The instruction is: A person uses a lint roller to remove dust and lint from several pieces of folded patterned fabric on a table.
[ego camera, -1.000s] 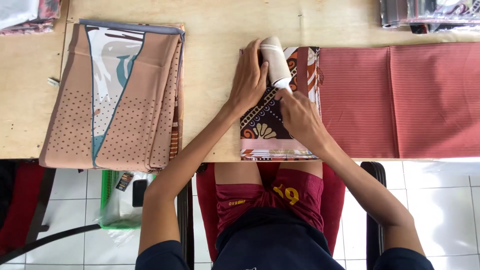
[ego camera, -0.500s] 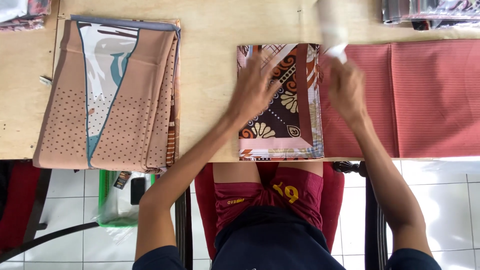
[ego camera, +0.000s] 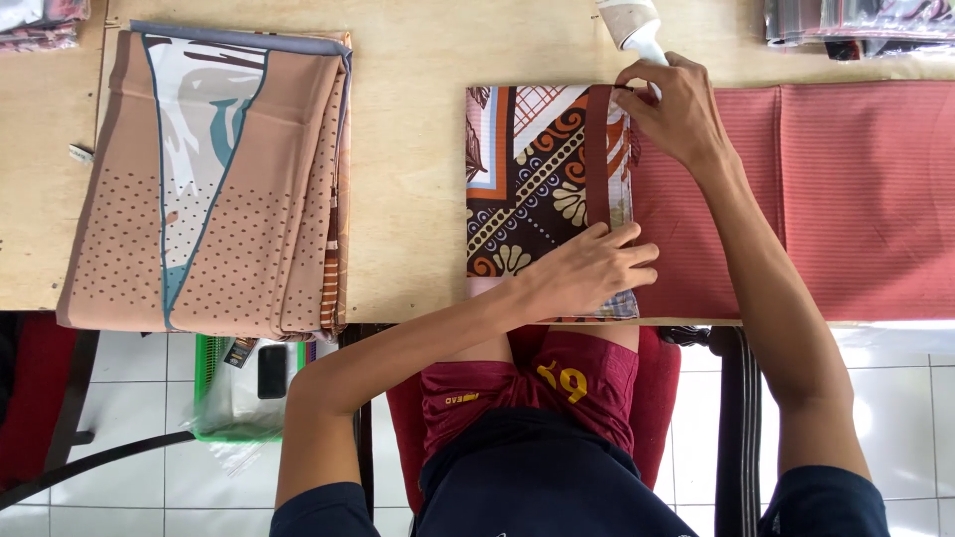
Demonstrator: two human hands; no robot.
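Note:
A folded patterned cloth [ego camera: 532,189] in brown, orange and white lies on the wooden table [ego camera: 408,149] in front of me. My left hand [ego camera: 587,273] rests flat on its lower right corner, fingers spread. My right hand [ego camera: 676,114] is at the cloth's upper right corner, closed around the lower end of a white handheld device [ego camera: 632,25] that points away from me towards the table's far edge. A dark red folded strip [ego camera: 597,149] runs down the cloth between my two hands.
A red ribbed cloth [ego camera: 836,189] lies to the right, partly under the patterned one. A stack of tan dotted fabrics [ego camera: 214,189] sits at the left. More folded cloth lies at the top left corner [ego camera: 40,20] and the top right corner [ego camera: 856,25]. A green basket [ego camera: 244,388] stands on the floor.
My right hand has carried the white device from the cloth's top up to its far right corner. My left hand has slid from the cloth's upper part down to its lower right corner.

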